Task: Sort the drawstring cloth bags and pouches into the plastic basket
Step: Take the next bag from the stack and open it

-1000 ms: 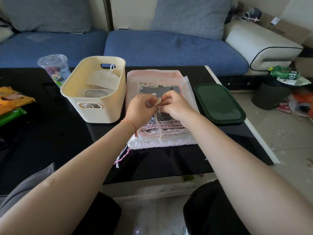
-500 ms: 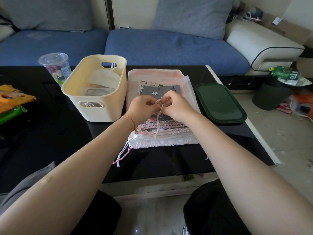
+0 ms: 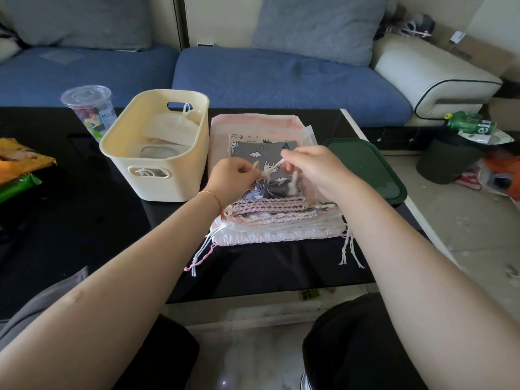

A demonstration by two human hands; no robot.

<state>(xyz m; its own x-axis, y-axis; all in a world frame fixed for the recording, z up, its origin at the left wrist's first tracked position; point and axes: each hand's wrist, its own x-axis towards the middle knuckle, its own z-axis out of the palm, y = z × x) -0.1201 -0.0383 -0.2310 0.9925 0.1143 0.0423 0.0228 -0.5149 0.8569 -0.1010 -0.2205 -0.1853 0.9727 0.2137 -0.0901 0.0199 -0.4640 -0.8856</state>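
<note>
Near the middle of the black table [image 3: 84, 235], a stack of drawstring cloth bags [image 3: 270, 220] was laid flat, its gathered openings turned toward the table's near edge and its loose cords trailing over the dark surface. On top of the stack a small grey pouch [image 3: 261, 156] printed with clouds and animals was seen, its mouth drawn into a tight pucker. One end of the pouch's cord [image 3: 274, 167] was pinched between the thumb and curled fingers of the left hand [image 3: 233, 178], and the other end was pinched in the same way by the right hand [image 3: 312, 167], so that the two ends were held apart above the puckered mouth. Just to the left of the stack, and apparently touching it, a cream plastic basket [image 3: 157, 175] was stood, with pale cloth bags already lying inside. Toward the table's right edge a dark green lid [image 3: 363, 167] was laid flat. Behind the basket, near the far edge, a clear lidded cup [image 3: 90, 111] was stood upright.
</note>
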